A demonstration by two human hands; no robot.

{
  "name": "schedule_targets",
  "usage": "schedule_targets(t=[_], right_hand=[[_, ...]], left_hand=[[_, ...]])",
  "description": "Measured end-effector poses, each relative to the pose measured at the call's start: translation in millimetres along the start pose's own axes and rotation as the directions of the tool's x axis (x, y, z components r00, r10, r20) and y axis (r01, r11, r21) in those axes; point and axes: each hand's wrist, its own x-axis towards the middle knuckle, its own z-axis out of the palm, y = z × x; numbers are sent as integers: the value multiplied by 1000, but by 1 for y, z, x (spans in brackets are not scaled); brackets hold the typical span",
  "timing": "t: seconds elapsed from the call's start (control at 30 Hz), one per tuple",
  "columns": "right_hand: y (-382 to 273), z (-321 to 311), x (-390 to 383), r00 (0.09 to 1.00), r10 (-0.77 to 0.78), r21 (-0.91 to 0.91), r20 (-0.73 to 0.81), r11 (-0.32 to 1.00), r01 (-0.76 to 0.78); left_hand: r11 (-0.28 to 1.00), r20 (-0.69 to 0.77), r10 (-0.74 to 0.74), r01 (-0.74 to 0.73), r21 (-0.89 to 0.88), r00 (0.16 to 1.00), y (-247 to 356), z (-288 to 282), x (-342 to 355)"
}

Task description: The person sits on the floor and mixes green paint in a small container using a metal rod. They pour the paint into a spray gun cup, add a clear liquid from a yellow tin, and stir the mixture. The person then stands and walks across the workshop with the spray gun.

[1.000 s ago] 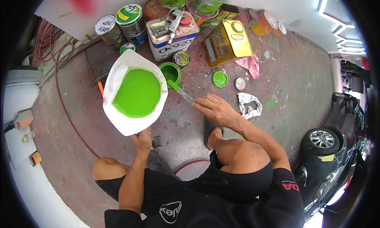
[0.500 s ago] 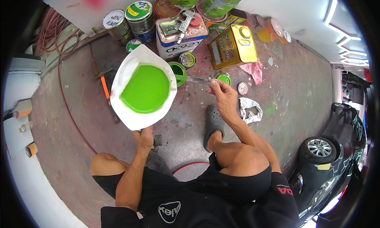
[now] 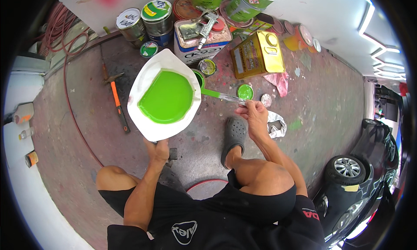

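A: Obs., left to right, landmark = funnel (image 3: 165,96). Far left of it: red hose (image 3: 65,76) coiled at the wall, its run cut off at the frame edge. Just left: one hammer (image 3: 116,98), orange grip, flat on the floor.

B: Funnel itself?

A: White paper cone, one, filled with green paint. Left hand (image 3: 158,150) grips its near rim from below, fingers closed on the paper; fingertips hidden under it.

B: Under the funnel?

A: One small can (image 3: 200,78), mostly hidden; only a green arc of its mouth shows at the funnel's right edge.

B: Right of that?

A: One stir stick (image 3: 221,96), green-coated at the can end, bare metal at the other. Right hand (image 3: 256,115) pinches the bare end, fingers narrow around it. One green lid (image 3: 245,92) just beyond the stick.

B: Behind the funnel?

A: Counted about five round tins (image 3: 157,15) plus one yellow square tin (image 3: 257,59); some are cut off at the top. One spray gun (image 3: 204,26) lies on a tin.

B: Far right?

A: Crumpled rag (image 3: 276,124), pink rag (image 3: 278,81), one car wheel (image 3: 347,167); the car body is dark and hard to make out.
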Motion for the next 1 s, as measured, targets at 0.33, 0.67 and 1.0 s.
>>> schedule_targets(t=[0.33, 0.67, 1.0], right_hand=[[-91, -16, -45, 952, -285, -25, 116, 957, 289], [-177, -33, -89, 895, -446, 50, 30, 895, 444], [-280, 17, -182, 742, -614, -305, 270, 677, 670]], left_hand=[[997, 17, 61, -60, -47, 998, -8, 12, 4], [1000, 63, 21, -21, -13, 998, 16, 25, 7], [981, 136, 185, -192, 40, 973, 57, 39, 2]])
